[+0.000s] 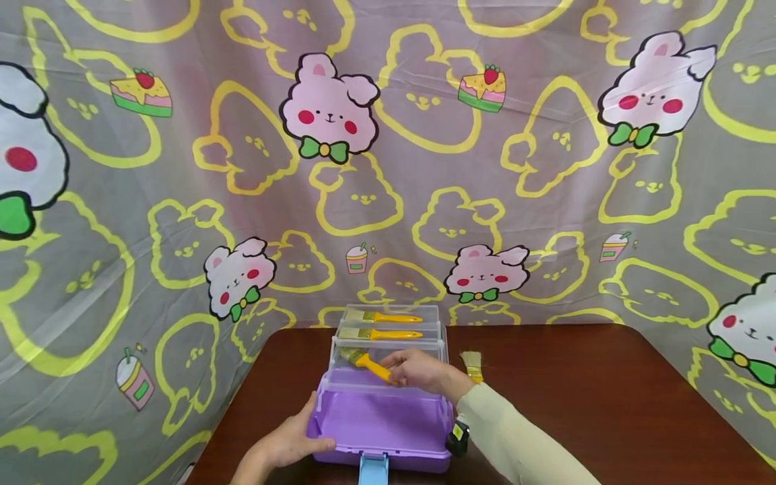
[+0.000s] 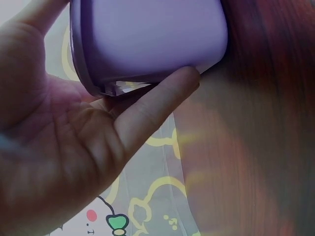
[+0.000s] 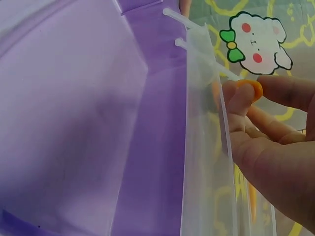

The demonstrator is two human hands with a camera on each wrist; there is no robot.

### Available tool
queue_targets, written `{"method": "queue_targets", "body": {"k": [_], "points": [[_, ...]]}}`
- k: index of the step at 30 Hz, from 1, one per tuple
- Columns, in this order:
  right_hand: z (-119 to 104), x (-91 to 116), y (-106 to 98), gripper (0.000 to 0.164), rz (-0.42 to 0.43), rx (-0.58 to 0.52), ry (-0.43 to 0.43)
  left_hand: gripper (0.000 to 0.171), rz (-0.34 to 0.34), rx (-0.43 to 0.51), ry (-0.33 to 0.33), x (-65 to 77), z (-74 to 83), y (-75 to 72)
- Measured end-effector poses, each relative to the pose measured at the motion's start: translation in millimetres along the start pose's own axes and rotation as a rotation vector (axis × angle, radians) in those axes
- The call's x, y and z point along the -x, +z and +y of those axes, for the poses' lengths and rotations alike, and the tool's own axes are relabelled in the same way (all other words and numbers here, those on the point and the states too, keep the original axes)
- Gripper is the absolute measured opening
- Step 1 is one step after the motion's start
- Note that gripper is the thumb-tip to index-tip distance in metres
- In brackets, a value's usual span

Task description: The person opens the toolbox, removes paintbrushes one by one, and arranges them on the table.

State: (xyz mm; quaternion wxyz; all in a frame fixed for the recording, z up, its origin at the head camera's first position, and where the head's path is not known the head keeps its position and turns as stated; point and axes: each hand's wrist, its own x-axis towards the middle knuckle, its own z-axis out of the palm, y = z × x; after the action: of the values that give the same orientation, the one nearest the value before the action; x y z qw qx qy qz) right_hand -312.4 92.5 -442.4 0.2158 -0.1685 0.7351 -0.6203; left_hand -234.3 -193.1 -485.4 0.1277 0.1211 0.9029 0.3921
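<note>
A purple box (image 1: 388, 421) stands unfolded, its clear tiered trays (image 1: 393, 312) raised at the back. My right hand (image 1: 421, 370) pinches the yellow handle end of a paintbrush (image 1: 376, 367), whose bristles point left over the lowest clear tray. In the right wrist view, thumb and fingers meet at the orange-yellow handle tip (image 3: 257, 91) beside the tray wall. Two more yellow-handled paintbrushes (image 1: 397, 335) lie in the upper trays. My left hand (image 1: 285, 441) holds the box's left front corner; in the left wrist view one digit lies along the outer wall (image 2: 157, 39).
Another paintbrush (image 1: 472, 364) lies on the brown table (image 1: 558, 384) right of the box, partly behind my right forearm. A light blue latch (image 1: 374, 468) hangs at the box front. A black object (image 1: 457, 438) sits by its right corner. A patterned curtain (image 1: 412, 168) stands behind the table.
</note>
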Motion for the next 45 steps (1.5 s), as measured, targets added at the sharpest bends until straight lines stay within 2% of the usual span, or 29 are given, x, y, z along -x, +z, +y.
{"method": "queue_targets", "body": {"k": [8, 15, 23, 33, 37, 45], "points": [[2.5, -5.2, 4.0, 0.044, -0.013, -0.062, 0.007, 0.110, -0.002, -0.013, 0.017, 0.3, -1.7, 2.1], [0.8, 0.5, 1.9, 0.042, -0.041, -0.109, -0.011, 0.110, 0.004, -0.002, 0.043, 0.3, -2.1, 1.1], [-0.3, 13.5, -4.4, 0.043, -0.100, -0.091, -0.046, 0.110, 0.018, -0.013, 0.041, 1.3, -4.1, 0.5], [1.9, 22.8, -8.4, 0.044, -0.111, -0.037, -0.054, 0.110, 0.017, -0.012, 0.052, 1.3, -3.8, 1.4], [3.0, 26.9, -11.8, 0.046, -0.131, -0.054, -0.053, 0.110, 0.011, -0.011, 0.046, 0.9, -3.3, 1.4], [2.3, 35.2, -25.8, 0.040, -0.085, -0.066, -0.048, 0.110, 0.010, 0.003, 0.046, 1.1, -2.8, 1.8]]}}
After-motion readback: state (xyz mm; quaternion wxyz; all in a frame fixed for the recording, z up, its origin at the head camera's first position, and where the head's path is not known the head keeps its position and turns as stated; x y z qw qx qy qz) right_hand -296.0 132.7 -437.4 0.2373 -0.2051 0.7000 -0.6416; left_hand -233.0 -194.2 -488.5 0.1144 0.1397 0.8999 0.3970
